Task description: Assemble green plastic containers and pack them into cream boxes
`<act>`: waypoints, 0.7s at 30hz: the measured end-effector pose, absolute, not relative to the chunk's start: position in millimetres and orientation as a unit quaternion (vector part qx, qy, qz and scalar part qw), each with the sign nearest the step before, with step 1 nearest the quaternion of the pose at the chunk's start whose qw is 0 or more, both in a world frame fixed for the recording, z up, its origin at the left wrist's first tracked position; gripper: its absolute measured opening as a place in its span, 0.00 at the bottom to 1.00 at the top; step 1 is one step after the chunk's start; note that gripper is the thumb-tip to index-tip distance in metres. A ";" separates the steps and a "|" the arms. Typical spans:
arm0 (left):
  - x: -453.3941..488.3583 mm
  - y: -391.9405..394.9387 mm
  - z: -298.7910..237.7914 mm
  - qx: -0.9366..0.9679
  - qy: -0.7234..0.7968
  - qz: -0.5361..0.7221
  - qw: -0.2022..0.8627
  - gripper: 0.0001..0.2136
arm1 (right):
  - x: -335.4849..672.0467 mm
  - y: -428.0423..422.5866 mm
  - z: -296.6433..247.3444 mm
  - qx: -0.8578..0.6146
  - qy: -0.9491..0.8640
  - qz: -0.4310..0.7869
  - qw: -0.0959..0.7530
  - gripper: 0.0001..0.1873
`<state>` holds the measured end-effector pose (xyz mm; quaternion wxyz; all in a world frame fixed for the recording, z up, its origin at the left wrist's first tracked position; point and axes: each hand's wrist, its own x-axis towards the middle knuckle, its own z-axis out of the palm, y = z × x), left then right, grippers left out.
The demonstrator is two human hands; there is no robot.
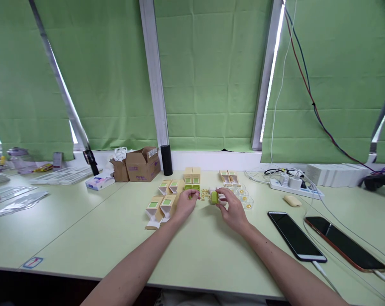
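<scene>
My right hand (233, 209) grips a small green case (214, 197) between thumb and fingers, just above the table. My left hand (186, 203) is closed in a pinch; whatever its fingertips hold, if anything, is too small or hidden to name. Behind it lie small green pieces (192, 187), partly covered by the hand. Several tiny gold-coloured parts (205, 194) are spread between my two hands. Open small cartons with green panels (153, 205) stand to the left of my left hand. Clear plastic trays with gold round pieces (248, 201) lie right beside my right hand.
Further cartons (192, 174) stand behind my hands. To the right are a white-edged phone (296, 236), an orange-edged phone (343, 242), a cream case (292, 200) and a power strip (296, 189) with loose cables. Back left are a brown cardboard box (143, 165) and a black cylinder (166, 160).
</scene>
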<state>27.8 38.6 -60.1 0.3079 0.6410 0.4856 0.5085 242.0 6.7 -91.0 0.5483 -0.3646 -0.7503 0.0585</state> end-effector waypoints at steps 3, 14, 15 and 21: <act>27.2 36.9 -61.9 0.651 0.480 0.516 0.281 0.09 | 241.5 4.7 -89.8 -0.358 -0.757 0.063 0.543 0.26; 35.7 9.8 -57.0 0.784 0.350 0.483 0.174 0.24 | 238.9 -2.6 -79.9 -0.318 -0.792 0.015 0.521 0.20; 36.4 8.9 -56.7 0.790 0.345 0.478 0.167 0.23 | 239.1 -3.0 -79.1 -0.314 -0.798 -0.002 0.514 0.19; 36.7 8.6 -56.1 0.804 0.326 0.477 0.138 0.19 | 239.8 -4.4 -77.6 -0.304 -0.821 -0.070 0.479 0.19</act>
